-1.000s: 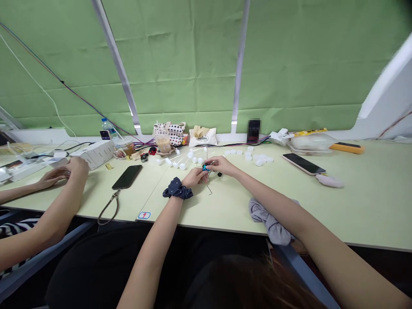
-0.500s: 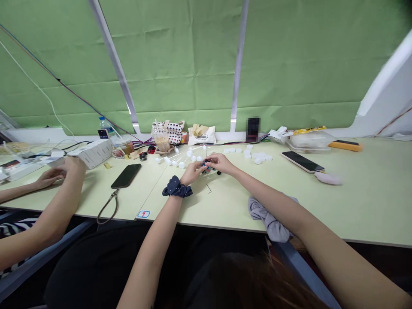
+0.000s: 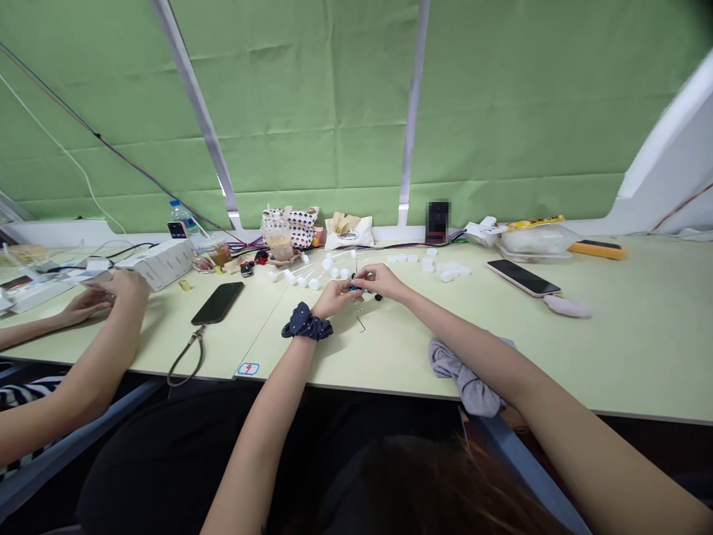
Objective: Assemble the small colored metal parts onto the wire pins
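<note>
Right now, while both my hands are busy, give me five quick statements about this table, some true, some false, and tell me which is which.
1. The left hand holds a small blue item, with the right hand at it. True.
2. The dark scrunchie is worn on the right arm. False: it is on the left arm.
3. A thin bent piece lies on the table, on the near side of the small blue item. True.
4. The grey cloth lies left of both hands. False: it lies to their right, at the table's near edge.
5. The cream pouch is beyond the hands. True.
</note>
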Available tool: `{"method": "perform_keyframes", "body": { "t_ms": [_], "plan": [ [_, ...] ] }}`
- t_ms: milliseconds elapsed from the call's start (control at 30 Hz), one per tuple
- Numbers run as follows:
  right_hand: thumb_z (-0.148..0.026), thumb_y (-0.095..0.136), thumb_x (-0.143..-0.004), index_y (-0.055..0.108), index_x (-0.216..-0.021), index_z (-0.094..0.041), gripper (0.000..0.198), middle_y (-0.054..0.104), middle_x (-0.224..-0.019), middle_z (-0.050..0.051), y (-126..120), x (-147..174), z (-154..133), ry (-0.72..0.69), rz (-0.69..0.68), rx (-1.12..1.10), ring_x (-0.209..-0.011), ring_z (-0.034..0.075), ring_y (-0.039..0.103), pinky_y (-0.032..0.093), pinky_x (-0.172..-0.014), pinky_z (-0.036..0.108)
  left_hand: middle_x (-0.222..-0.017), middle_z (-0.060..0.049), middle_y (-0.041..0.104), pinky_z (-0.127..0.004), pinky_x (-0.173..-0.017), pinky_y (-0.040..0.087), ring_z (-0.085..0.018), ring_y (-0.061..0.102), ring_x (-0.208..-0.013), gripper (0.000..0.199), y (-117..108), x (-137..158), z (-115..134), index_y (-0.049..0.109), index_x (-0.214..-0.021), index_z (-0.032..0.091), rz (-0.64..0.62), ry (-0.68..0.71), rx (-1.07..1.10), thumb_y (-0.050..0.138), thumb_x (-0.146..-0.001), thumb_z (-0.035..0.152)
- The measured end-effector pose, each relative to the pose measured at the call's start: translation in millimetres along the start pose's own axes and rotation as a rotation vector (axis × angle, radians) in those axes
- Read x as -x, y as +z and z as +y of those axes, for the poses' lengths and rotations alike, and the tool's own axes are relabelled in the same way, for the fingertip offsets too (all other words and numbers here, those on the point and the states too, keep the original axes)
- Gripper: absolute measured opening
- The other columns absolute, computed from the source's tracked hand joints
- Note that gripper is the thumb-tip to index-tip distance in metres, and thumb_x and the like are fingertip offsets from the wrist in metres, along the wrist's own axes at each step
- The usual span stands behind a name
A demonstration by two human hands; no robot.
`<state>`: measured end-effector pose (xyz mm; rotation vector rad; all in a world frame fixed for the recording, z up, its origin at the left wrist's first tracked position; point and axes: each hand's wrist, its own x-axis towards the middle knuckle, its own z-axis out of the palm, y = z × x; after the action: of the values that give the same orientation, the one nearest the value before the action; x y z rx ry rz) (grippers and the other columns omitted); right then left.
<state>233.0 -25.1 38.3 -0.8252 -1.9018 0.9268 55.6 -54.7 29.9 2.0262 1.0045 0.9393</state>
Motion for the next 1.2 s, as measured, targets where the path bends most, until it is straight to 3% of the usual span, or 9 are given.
{"method": "perform_keyframes", "body": {
  "t_ms": [267, 467, 633, 700, 800, 867, 967, 1033, 1200],
  "plan": [
    [-0.029, 0.065, -0.075, 0.069, -0.093, -0.017, 0.022, 0.063, -0.092, 0.006, 0, -4, 3, -0.140, -0.086, 0.074, -0.074, 0.013, 0.059, 0.049, -0.068, 0.026, -0.061, -0.001, 0.059, -0.020, -0.046, 0.025, -0.005, 0.034, -0.047, 0.047, -3, -1, -7, 0.073, -0.084, 0.008, -0.007, 0.013, -0.019, 0.059, -0.078, 0.052],
    [-0.039, 0.063, -0.077, 0.066, -0.078, -0.014, 0.026, 0.060, -0.062, 0.002, 1, -2, 0, -0.005, 0.004, 0.230, -0.055, 0.011, 0.050, 0.042, -0.054, 0.024, -0.057, -0.001, 0.056, -0.020, -0.043, 0.021, -0.005, 0.028, -0.045, 0.048, -2, 0, -6, 0.072, -0.085, 0.007, -0.033, -0.015, 0.012, 0.059, -0.077, 0.053],
    [-0.035, 0.062, -0.078, 0.066, -0.098, -0.015, 0.029, 0.065, -0.084, 0.005, -6, -2, 1, -0.133, -0.230, 0.092, -0.069, 0.013, 0.057, 0.045, -0.062, 0.023, -0.050, 0.001, 0.051, -0.021, -0.042, 0.019, -0.004, 0.025, -0.042, 0.050, -2, 2, -3, 0.071, -0.083, 0.007, -0.076, -0.047, 0.046, 0.060, -0.076, 0.055],
    [-0.039, 0.063, -0.077, 0.066, -0.098, -0.015, 0.031, 0.065, -0.083, 0.005, -7, -2, 3, -0.114, -0.189, 0.120, -0.069, 0.013, 0.057, 0.045, -0.060, 0.023, -0.050, 0.000, 0.053, -0.021, -0.042, 0.021, -0.005, 0.027, -0.042, 0.051, -3, 3, -2, 0.071, -0.083, 0.007, -0.085, -0.053, 0.049, 0.061, -0.075, 0.056],
    [-0.047, 0.060, -0.078, 0.066, -0.078, -0.014, 0.034, 0.059, -0.062, 0.002, -7, -1, 3, -0.006, -0.095, 0.198, -0.053, 0.010, 0.050, 0.040, -0.050, 0.022, -0.049, 0.000, 0.052, -0.021, -0.041, 0.018, -0.004, 0.025, -0.042, 0.051, -4, 4, 0, 0.072, -0.083, 0.007, -0.126, -0.066, 0.048, 0.060, -0.075, 0.056],
    [-0.048, 0.061, -0.078, 0.065, -0.076, -0.014, 0.035, 0.059, -0.060, 0.001, -9, 0, 2, 0.020, -0.168, 0.143, -0.050, 0.010, 0.049, 0.038, -0.047, 0.021, -0.048, 0.001, 0.050, -0.021, -0.041, 0.015, -0.004, 0.021, -0.041, 0.051, -5, 4, 1, 0.072, -0.085, 0.007, -0.163, -0.079, 0.055, 0.060, -0.076, 0.056],
    [-0.044, 0.068, -0.072, 0.065, -0.092, -0.014, 0.035, 0.065, -0.077, 0.005, -12, 3, -2, -0.038, -0.331, -0.024, -0.061, 0.012, 0.056, 0.043, -0.052, 0.021, -0.050, 0.001, 0.051, -0.022, -0.041, 0.013, -0.003, 0.020, -0.041, 0.050, -6, 5, 2, 0.072, -0.086, 0.007, -0.199, -0.092, 0.061, 0.061, -0.075, 0.055],
    [-0.044, 0.070, -0.071, 0.064, -0.096, -0.015, 0.039, 0.066, -0.080, 0.005, -13, 4, -4, -0.034, -0.325, -0.043, -0.063, 0.012, 0.058, 0.044, -0.052, 0.021, -0.053, 0.001, 0.052, -0.022, -0.042, 0.013, -0.003, 0.020, -0.042, 0.049, -6, 5, 2, 0.071, -0.085, 0.007, -0.208, -0.080, 0.065, 0.061, -0.075, 0.054],
    [-0.052, 0.058, -0.080, 0.062, -0.078, -0.014, 0.038, 0.055, -0.055, -0.001, -11, 5, 0, 0.078, -0.242, 0.131, -0.040, 0.007, 0.044, 0.034, -0.039, 0.019, -0.046, 0.004, 0.042, -0.022, -0.042, 0.011, -0.004, 0.018, -0.043, 0.051, -5, 4, 0, 0.072, -0.083, 0.007, -0.228, -0.063, 0.065, 0.060, -0.077, 0.056]
  ]
}}
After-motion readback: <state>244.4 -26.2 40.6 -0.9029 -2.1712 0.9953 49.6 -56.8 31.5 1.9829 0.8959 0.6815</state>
